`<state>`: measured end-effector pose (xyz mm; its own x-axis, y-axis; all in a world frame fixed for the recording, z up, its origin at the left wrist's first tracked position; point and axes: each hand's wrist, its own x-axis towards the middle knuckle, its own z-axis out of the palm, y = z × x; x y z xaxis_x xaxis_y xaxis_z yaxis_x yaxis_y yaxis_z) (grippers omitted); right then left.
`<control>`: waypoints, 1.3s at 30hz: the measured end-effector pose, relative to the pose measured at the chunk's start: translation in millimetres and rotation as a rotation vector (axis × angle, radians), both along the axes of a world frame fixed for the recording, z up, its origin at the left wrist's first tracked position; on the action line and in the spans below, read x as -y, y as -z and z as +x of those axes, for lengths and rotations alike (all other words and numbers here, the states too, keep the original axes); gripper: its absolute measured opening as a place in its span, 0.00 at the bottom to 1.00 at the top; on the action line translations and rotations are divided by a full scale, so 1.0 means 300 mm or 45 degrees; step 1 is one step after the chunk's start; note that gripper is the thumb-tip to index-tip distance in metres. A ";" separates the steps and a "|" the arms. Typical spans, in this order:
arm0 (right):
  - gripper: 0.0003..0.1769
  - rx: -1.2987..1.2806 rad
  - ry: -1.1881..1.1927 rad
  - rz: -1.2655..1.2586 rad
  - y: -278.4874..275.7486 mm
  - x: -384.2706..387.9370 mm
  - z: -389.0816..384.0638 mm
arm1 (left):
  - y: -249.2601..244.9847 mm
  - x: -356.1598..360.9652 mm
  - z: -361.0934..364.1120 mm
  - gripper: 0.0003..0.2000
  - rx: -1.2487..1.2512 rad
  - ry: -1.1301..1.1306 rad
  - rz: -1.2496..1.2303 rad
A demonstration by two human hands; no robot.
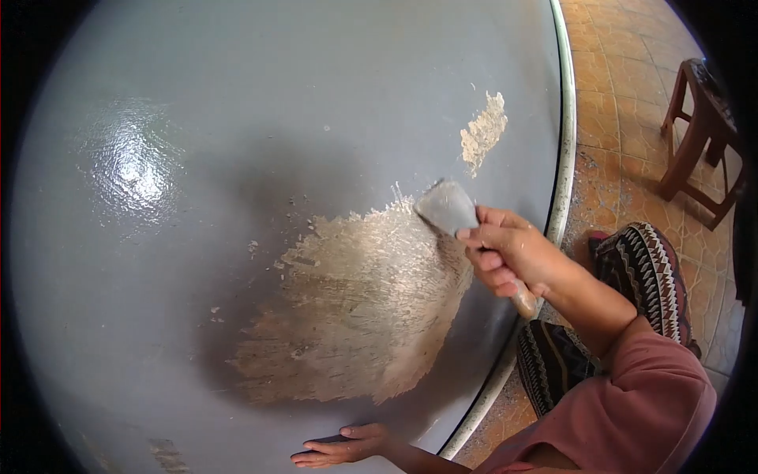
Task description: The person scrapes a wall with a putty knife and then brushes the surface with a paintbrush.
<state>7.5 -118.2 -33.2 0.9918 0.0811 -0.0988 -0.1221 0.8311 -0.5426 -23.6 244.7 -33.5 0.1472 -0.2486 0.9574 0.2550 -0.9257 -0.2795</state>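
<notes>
My right hand point(509, 249) is wrapped round the wooden handle of a scraper point(447, 207). The scraper's broad metal blade lies at the upper right edge of a large bare patch point(371, 308), where the grey coating is gone from the panel point(260, 71). Scratches and ragged paint edges mark this patch. Near the bottom edge of the view, my left hand point(343, 448) rests on the grey surface with its fingers stretched out and nothing in it. A smaller bare patch point(483, 133) shows farther up on the right.
A pale rim point(565, 118) borders the panel on the right. Beyond it, paint flakes lie on the orange tiled floor point(612, 103). A brown stool point(695, 134) stands at the far right. My patterned-cloth leg point(643, 276) is beside the rim. Small flakes dot the panel.
</notes>
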 end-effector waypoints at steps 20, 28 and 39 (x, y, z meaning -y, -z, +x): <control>0.05 0.006 0.052 0.064 -0.029 0.009 0.006 | -0.012 0.003 -0.013 0.28 -0.005 -0.003 0.037; 0.06 0.034 0.354 0.073 -0.094 0.036 0.094 | -0.023 0.013 -0.026 0.29 -0.017 -0.002 0.003; 0.04 -0.040 0.011 0.105 -0.010 0.017 0.000 | -0.003 0.000 -0.008 0.29 -0.022 -0.003 0.000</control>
<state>7.6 -123.4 -30.1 0.9890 0.0820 -0.1234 -0.1309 0.8738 -0.4684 -26.2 244.6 -32.6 0.1643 -0.2479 0.9548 0.2524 -0.9251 -0.2836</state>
